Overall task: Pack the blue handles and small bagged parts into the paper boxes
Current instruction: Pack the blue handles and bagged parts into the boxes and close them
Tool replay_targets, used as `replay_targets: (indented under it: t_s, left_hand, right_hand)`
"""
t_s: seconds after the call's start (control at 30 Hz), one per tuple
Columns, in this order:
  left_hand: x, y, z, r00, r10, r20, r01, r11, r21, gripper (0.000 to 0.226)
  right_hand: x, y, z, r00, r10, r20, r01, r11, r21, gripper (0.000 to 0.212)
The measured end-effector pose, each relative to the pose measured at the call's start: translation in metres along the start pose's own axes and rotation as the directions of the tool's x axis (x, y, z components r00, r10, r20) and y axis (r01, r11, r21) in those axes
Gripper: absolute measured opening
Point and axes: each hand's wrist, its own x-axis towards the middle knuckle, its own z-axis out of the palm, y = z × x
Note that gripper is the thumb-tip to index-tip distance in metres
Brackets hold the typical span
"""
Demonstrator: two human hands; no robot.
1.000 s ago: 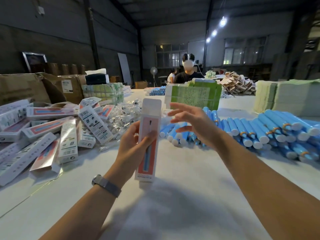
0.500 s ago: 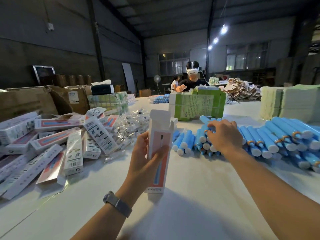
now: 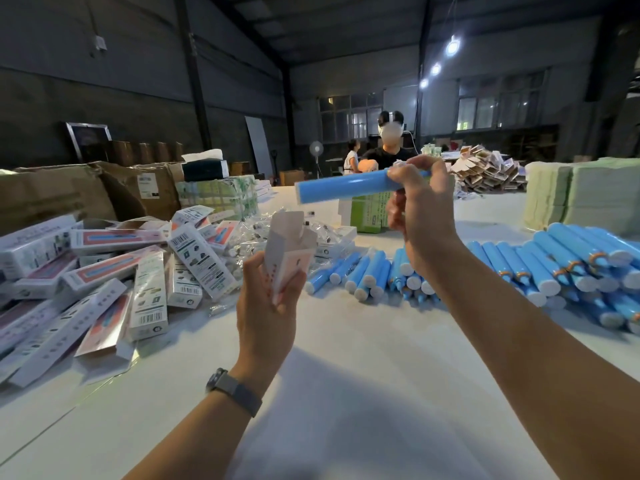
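My left hand (image 3: 268,308) grips a pink and white paper box (image 3: 289,256) above the white table (image 3: 346,393), its open top flaps pointing up and away from me. My right hand (image 3: 420,206) holds a blue handle (image 3: 341,190) lifted in the air, lying roughly level, with its free end pointing left above the box. More blue handles (image 3: 374,271) lie in a pile on the table under my right hand, and a larger heap of blue handles (image 3: 571,268) sits at the right. Small bagged parts (image 3: 252,237) lie in a clear heap behind the box.
A pile of packed paper boxes (image 3: 104,278) covers the left side of the table. Brown cartons (image 3: 62,192) stand behind it. Green packs (image 3: 367,213) and stacked pale sheets (image 3: 585,192) stand farther back. A person (image 3: 389,147) sits at the far end.
My right hand has picked a blue handle out of the pile and raised it to above the box. My left hand has tilted the box, open end away from me.
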Motion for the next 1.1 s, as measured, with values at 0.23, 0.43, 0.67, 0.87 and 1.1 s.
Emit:
replay_targets:
  t_s: [0.23, 0.43, 0.67, 0.87, 1.1]
  left_hand:
    - [-0.001, 0.003, -0.001, 0.998, 0.062, 0.032, -0.064, 0.995, 0.074, 0.042]
    - [-0.002, 0.001, 0.002, 0.986, 0.132, 0.099, -0.142, 0.985, 0.099, 0.042]
    - [-0.002, 0.004, 0.001, 0.997, 0.06, 0.038, -0.06, 0.998, 0.006, 0.044]
    - [0.0, 0.006, 0.002, 0.998, 0.052, 0.045, -0.051, 0.999, -0.005, 0.047]
    - [0.009, -0.005, -0.002, 0.995, -0.051, -0.082, 0.048, 0.998, -0.039, 0.045]
  right_hand:
    - [-0.012, 0.013, 0.006, 0.972, -0.148, 0.18, 0.205, 0.912, -0.355, 0.031]
    - [-0.017, 0.015, 0.011, 0.914, -0.206, 0.35, 0.345, 0.849, -0.401, 0.043]
    - [-0.035, 0.041, 0.022, 0.809, -0.249, 0.532, 0.566, 0.574, -0.592, 0.054]
    - [-0.04, 0.046, 0.02, 0.721, -0.371, 0.585, 0.691, 0.336, -0.64, 0.029]
    - [-0.04, 0.066, 0.018, 0.801, -0.27, 0.534, 0.591, 0.494, -0.638, 0.024]
